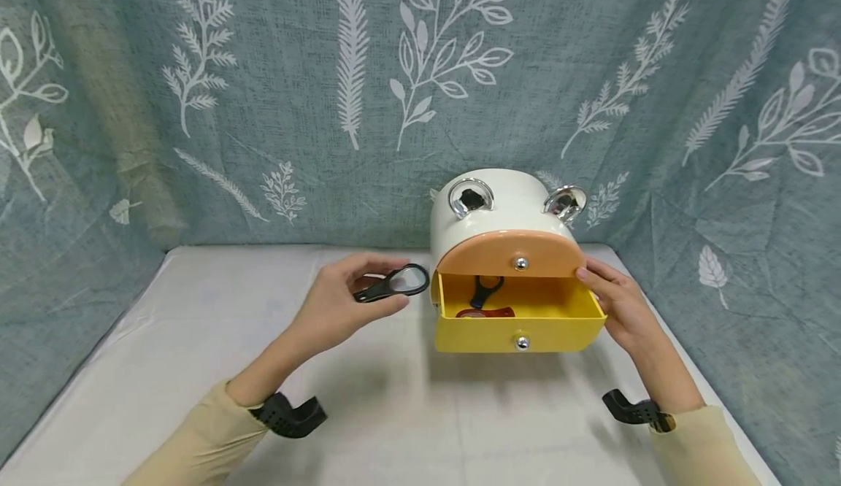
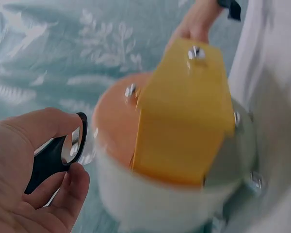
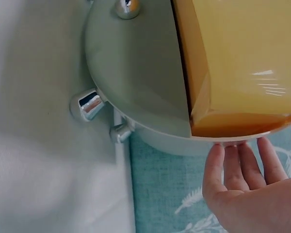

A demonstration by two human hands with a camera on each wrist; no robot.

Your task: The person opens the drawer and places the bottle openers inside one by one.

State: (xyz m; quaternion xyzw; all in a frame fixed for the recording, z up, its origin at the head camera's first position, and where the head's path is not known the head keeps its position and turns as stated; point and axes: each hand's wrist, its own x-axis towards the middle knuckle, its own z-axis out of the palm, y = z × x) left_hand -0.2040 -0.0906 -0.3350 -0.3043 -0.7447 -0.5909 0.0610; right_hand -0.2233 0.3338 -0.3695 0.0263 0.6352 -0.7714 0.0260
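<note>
A small black magnifying glass (image 1: 409, 279) is pinched between the thumb and fingers of my left hand (image 1: 335, 292), just left of a drawer box. This rounded white box (image 1: 509, 198) has silver-ringed eyes, an orange upper drawer (image 1: 509, 254) and a yellow drawer (image 1: 525, 334) pulled out below it. Inside the yellow drawer lie a dark ring-headed magnifying glass (image 1: 485, 292) and a red one (image 1: 493, 312). My right hand (image 1: 624, 303) rests against the box's right side, thumb near the orange front's edge. In the right wrist view its fairly straight fingers (image 3: 235, 167) touch the rim.
A white cloth (image 1: 217, 325) covers the table. Behind and at both sides hangs a blue-green curtain (image 1: 296, 92) with white leaf prints, close behind the box. The box's grey-green lower front (image 3: 136, 73) and silver feet (image 3: 89, 104) show in the right wrist view.
</note>
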